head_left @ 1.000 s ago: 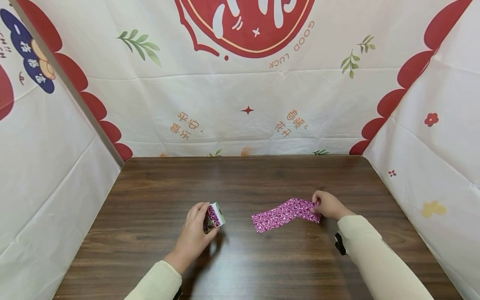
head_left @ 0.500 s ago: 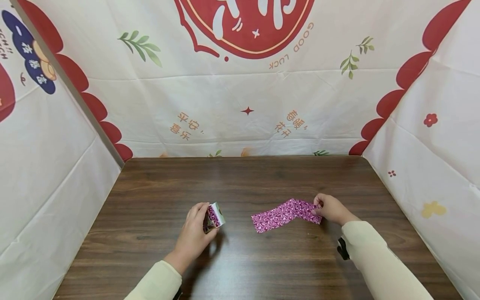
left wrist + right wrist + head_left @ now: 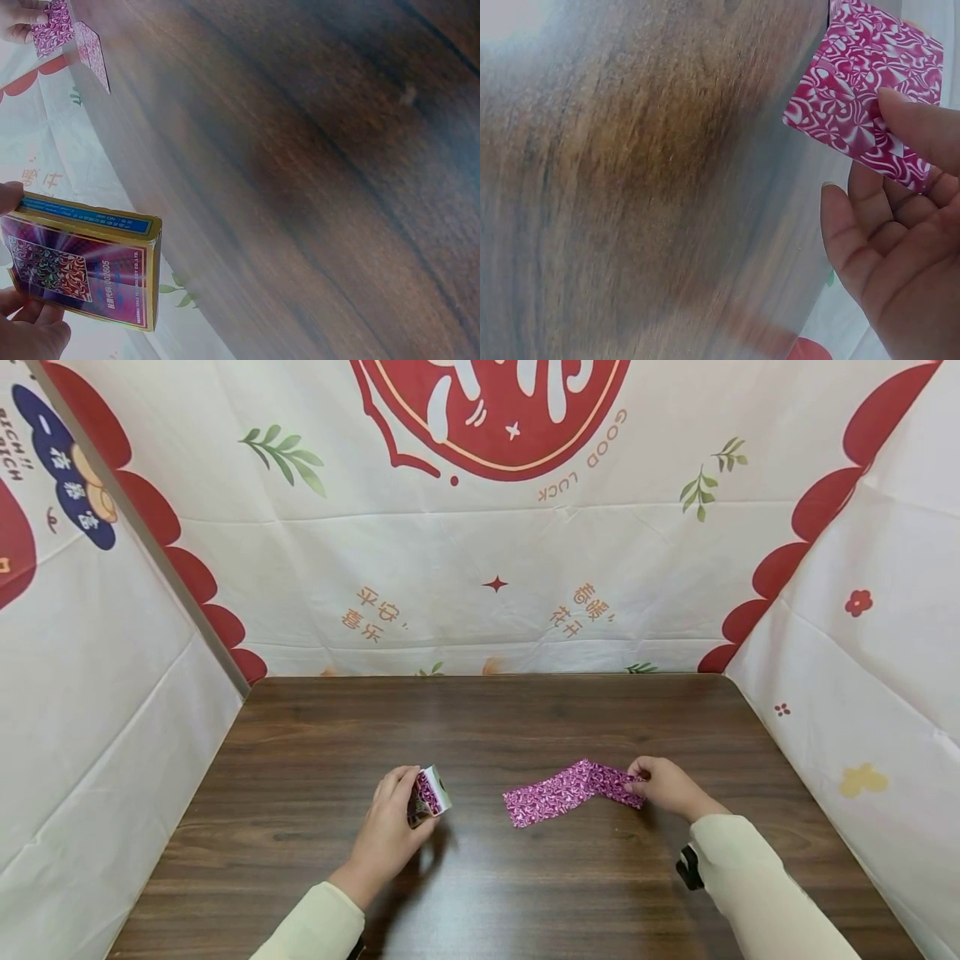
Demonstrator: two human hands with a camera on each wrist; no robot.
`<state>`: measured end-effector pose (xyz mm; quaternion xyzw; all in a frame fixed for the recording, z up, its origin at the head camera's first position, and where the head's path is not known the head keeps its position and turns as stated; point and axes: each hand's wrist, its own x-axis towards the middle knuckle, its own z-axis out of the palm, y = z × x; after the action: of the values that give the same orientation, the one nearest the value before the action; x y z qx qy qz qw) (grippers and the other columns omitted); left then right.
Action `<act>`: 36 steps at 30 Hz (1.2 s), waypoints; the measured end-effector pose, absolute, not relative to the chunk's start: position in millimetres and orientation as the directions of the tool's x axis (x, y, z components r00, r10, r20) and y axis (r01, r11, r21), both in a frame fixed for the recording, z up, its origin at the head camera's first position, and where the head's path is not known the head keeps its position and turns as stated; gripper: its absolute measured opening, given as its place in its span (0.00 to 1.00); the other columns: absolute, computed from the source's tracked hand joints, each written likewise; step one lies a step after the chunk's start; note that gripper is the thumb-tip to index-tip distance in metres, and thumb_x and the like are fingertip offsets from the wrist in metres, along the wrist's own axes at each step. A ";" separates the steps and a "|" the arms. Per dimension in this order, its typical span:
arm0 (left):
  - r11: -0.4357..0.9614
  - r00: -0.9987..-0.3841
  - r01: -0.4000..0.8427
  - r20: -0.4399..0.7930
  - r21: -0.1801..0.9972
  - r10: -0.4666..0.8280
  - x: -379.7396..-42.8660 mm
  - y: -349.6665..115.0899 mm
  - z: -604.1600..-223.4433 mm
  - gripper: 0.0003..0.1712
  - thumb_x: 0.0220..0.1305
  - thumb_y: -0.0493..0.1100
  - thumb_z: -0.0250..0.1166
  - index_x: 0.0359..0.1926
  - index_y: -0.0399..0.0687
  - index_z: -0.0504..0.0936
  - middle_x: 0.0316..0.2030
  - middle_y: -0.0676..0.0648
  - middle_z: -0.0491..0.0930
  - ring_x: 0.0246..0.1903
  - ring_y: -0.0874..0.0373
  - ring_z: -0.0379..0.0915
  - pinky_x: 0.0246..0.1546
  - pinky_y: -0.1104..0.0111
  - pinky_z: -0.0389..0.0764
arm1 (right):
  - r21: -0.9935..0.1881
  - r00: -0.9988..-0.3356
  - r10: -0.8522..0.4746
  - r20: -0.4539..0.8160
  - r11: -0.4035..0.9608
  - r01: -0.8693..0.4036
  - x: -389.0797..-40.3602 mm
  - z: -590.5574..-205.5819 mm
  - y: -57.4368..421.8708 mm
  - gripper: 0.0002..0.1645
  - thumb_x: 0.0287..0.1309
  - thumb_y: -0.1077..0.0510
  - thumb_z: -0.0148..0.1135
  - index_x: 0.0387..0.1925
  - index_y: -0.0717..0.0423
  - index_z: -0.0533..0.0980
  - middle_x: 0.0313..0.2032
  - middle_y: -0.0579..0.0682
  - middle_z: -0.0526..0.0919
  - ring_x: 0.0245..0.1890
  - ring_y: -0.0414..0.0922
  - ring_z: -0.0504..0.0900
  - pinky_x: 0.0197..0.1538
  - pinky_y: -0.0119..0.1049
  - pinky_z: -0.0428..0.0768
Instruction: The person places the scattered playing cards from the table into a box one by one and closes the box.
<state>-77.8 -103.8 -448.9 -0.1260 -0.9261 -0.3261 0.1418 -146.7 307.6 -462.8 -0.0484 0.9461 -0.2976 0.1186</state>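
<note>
We see a brown wood-grained desk (image 3: pixel 480 893), with a person's two hands over it. The left hand (image 3: pixel 386 827) grips a card box (image 3: pixel 429 792), thumb on one side and fingers on the other, a little nearer the desk's left edge than its right. From the left wrist we see the box's purple face, gold border and blue narrow side; we cannot tell whether it touches the desk.

The right hand (image 3: pixel 667 787), towards the desk's right edge, pinches a pink-and-white patterned card (image 3: pixel 613 785) between thumb and fingers. We see that card tilted up from the desk. Next to it, a row of spread cards (image 3: pixel 547 797) in the same pattern lies on the desk, between the box and the right hand, well short of the far edge.

Past the far edge we see a white printed cloth (image 3: pixel 480 552). Pale sleeves (image 3: pixel 757 877) cover both arms.
</note>
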 end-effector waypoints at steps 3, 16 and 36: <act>0.754 -0.927 0.327 0.347 0.569 0.139 -77.9 -103.7 -448.8 0.39 0.41 0.41 0.72 0.57 0.40 0.68 0.53 0.44 0.67 0.52 0.50 0.64 0.47 0.57 0.72 | -0.574 -0.969 -0.171 -0.179 0.818 -0.039 -144.6 -460.2 306.8 0.05 0.54 0.61 0.58 0.28 0.58 0.72 0.22 0.47 0.71 0.24 0.42 0.67 0.27 0.35 0.67; 0.760 -0.924 0.332 0.356 0.559 0.142 -77.9 -103.2 -448.6 0.40 0.40 0.41 0.72 0.57 0.39 0.68 0.52 0.44 0.67 0.52 0.50 0.64 0.49 0.57 0.71 | -0.612 -0.987 -0.100 -0.122 0.791 -0.004 -137.1 -455.3 300.4 0.07 0.54 0.59 0.57 0.32 0.59 0.74 0.25 0.49 0.73 0.24 0.43 0.67 0.25 0.35 0.67; 0.758 -0.925 0.331 0.354 0.562 0.141 -77.4 -103.2 -449.3 0.39 0.40 0.41 0.72 0.57 0.41 0.68 0.52 0.45 0.67 0.52 0.51 0.63 0.49 0.57 0.71 | -0.637 -0.999 -0.045 0.006 0.770 -0.039 -126.3 -452.0 282.1 0.08 0.53 0.58 0.57 0.33 0.59 0.75 0.25 0.49 0.75 0.24 0.42 0.68 0.25 0.34 0.68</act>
<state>-77.4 -103.2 -449.3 -0.1274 -0.9260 -0.3238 0.1467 -126.3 282.1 -452.0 -0.0223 0.9406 -0.3387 0.0047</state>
